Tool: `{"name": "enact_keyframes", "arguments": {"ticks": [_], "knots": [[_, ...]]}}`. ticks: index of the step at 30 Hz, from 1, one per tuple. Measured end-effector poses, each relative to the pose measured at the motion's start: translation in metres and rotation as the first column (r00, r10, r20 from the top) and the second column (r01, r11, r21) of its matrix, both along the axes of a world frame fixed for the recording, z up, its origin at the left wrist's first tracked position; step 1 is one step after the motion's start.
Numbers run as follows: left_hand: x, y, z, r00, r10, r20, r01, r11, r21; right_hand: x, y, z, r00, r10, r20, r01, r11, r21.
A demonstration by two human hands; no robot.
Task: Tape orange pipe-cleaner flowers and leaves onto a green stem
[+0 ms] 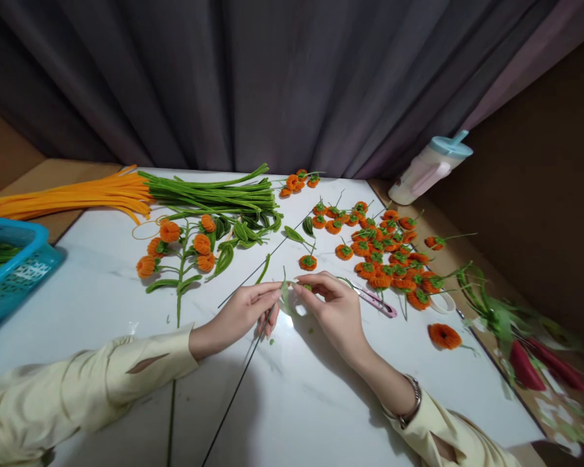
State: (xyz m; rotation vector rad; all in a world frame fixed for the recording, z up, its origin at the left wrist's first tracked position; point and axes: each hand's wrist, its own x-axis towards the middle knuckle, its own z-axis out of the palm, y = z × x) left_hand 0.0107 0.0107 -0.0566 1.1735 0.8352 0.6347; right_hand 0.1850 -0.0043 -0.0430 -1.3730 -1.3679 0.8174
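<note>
My left hand (243, 316) is closed, pinching a long thin dark wire stem (234, 397) that slants down toward the front edge. At the stem's upper end is a strip of pale green floral tape (285, 297). Close beside it, my right hand (338, 314) pinches the tape's end between thumb and forefinger; a small green bit (307, 287) shows by its fingers. Left of my hands lies an assembled stem (180, 269) of pipe-cleaner leaves and orange flowers (170, 231). Many loose orange flower heads (379, 279) with green backs lie to the right.
Green pipe cleaners (209, 193) and orange ones (78, 194) lie at the back left, near green leaves (246, 232). A blue basket (34, 259) stands left. Pink-handled tool (377, 301), tape roll (442, 303), tumbler (431, 170) and red-handled tool (525, 366) are at right.
</note>
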Motion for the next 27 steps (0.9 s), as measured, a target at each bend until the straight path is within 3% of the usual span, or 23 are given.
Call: {"name": "enact_keyframes", "arguments": {"ticks": [12, 15, 20, 27], "knots": [[0.001, 0.000, -0.001, 1.000, 0.015, 0.018, -0.015, 1.000, -0.001, 0.001, -0.001, -0.001, 0.992, 0.024, 0.120, -0.034, 0.996, 0.087], [0.001, 0.000, -0.001, 1.000, 0.013, 0.009, -0.013, 1.000, -0.001, 0.004, 0.000, -0.001, 0.972, 0.096, 0.213, -0.122, 0.986, 0.112], [0.001, 0.000, 0.001, 1.000, 0.006, -0.002, -0.006, 1.000, -0.011, 0.011, 0.002, 0.000, 0.873, 0.256, 0.414, -0.332, 0.935, 0.122], [0.000, -0.001, 0.001, 1.000, 0.008, -0.003, -0.008, 1.000, -0.029, 0.017, 0.004, 0.002, 0.840, 0.235, 0.489, -0.337, 0.933, 0.129]]}}
